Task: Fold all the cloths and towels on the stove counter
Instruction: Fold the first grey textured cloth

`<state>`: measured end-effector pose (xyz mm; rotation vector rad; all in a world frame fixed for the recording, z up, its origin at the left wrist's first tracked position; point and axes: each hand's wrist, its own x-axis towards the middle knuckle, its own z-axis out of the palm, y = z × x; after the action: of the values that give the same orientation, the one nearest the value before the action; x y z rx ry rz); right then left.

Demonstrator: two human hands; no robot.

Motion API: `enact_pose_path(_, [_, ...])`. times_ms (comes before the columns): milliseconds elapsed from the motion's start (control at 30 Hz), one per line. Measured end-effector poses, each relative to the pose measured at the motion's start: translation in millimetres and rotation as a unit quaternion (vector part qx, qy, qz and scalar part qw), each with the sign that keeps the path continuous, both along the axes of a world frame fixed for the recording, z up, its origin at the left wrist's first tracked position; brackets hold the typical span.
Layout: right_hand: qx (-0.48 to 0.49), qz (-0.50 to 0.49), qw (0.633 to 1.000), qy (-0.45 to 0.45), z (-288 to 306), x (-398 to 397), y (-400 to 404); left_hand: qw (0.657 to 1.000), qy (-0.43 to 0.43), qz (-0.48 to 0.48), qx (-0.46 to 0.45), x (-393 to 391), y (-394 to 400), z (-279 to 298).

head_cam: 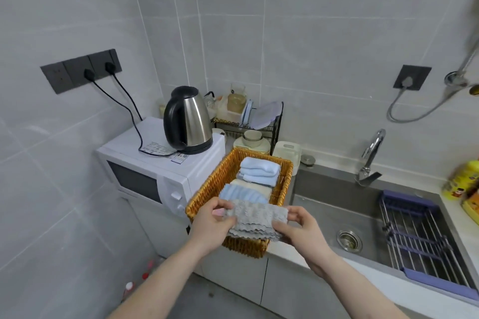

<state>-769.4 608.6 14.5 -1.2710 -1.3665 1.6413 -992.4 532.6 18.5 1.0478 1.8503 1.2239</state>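
Note:
A folded grey cloth (pixel 255 220) hangs over the near end of a wicker basket (pixel 216 181). My left hand (pixel 211 225) pinches its left edge and my right hand (pixel 302 228) pinches its right edge. Inside the basket lie folded light blue towels (pixel 259 169) at the far end, a cream cloth (pixel 256 188) in the middle and a blue ribbed cloth (pixel 241 194) just behind the grey one. The basket's near wall is partly hidden by my hands and the grey cloth.
A white microwave (pixel 155 171) with a steel kettle (pixel 188 120) on top stands left of the basket. A dish rack (pixel 248 124) is behind it. To the right lies a steel sink (pixel 337 204) with a faucet (pixel 372 155) and a purple drying rack (pixel 425 238).

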Motion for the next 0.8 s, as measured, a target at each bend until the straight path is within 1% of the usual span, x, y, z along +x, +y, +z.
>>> enact_pose_path(100, [0.001, -0.017, 1.000, -0.019, -13.1, -14.2, 44.6, 0.999, 0.007, -0.034, -0.041, -18.3, 48.9, -8.9])
enact_pose_path(200, [-0.006, -0.024, 0.999, -0.035, -30.5, -29.9, 88.6, 0.998, 0.014, -0.043, -0.052, -30.7, 94.7, -21.4])
enact_pose_path(333, [-0.028, -0.023, 0.998, -0.051, -55.4, -56.8, 149.6, 0.997, 0.019, -0.019, -0.073, -46.2, 152.7, -38.7])
enact_pose_path(467, [-0.038, -0.023, 0.995, -0.090, -81.6, -85.5, 202.9, 0.996, 0.029, 0.021, -0.085, -63.3, 205.0, -52.0])
enact_pose_path(633, [-0.064, -0.013, 0.987, -0.144, -104.0, -109.8, 239.4, 0.993, 0.040, 0.030, -0.110, -77.6, 248.4, -74.5])
enact_pose_path(800, [-0.092, -0.016, 0.980, -0.174, -120.6, -124.0, 261.6, 0.988, 0.044, -0.002, -0.146, -94.8, 275.1, -101.2])
